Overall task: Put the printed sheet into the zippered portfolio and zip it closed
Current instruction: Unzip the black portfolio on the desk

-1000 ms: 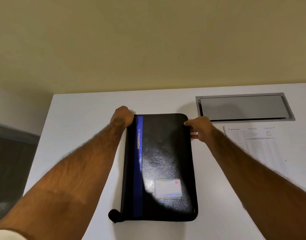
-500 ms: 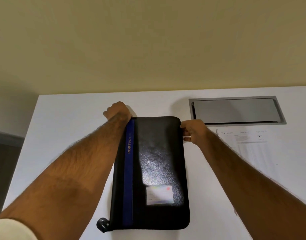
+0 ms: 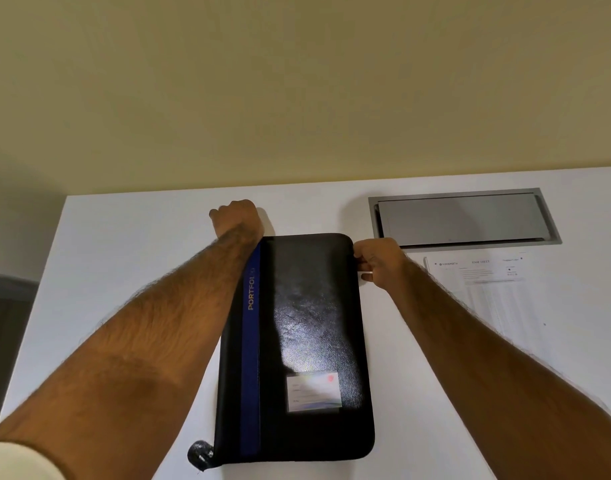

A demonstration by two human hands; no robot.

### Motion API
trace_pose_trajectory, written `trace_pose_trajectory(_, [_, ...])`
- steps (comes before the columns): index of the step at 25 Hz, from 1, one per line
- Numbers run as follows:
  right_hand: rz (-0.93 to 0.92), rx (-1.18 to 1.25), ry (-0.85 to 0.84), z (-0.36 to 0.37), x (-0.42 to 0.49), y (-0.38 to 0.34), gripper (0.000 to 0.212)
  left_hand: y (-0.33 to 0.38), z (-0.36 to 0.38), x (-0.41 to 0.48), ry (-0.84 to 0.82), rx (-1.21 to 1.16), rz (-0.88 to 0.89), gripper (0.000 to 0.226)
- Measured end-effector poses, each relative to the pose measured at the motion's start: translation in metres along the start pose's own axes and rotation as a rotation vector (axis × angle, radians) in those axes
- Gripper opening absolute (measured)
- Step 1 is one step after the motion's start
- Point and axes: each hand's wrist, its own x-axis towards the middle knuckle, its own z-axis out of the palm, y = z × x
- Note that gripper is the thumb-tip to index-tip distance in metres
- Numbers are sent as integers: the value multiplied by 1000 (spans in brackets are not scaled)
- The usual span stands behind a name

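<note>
Zippered portfolio point(image 3: 307, 341) — black, blue stripe along its left side, card window near the front corner — lies flat and closed on the white table point(image 3: 124, 271), contents not visible; long axis runs away from the person. Left hand point(image 3: 240, 218) fisted at the far left corner, right hand point(image 3: 380, 261) curled against the far right edge, each arm stretched forward; whether either grip pinches a zipper pull cannot be told. Printed sheet point(image 3: 487, 282) lies flat on the table to the right, outside the portfolio, just before a grey recessed hatch point(image 3: 459, 216).

An office: a white desk point(image 3: 130, 258) with a recessed metal cable hatch point(image 3: 463, 218) against a plain wall point(image 3: 297, 81).
</note>
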Motion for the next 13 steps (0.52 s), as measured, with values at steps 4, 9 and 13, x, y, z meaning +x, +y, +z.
trace_pose_trajectory(4, [-26, 0, 12, 0, -1, 2, 45, 1, 5, -2, 29, 11, 9, 26])
trace_pose_trajectory(9, [-21, 2, 23, 0, 3, 4, 45, -6, 0, 8, -106, -58, -93, 39])
trace_pose_trajectory(13, [-20, -118, 23, 2, 6, 3, 25, -4, 1, 4, -216, 29, -64, 50])
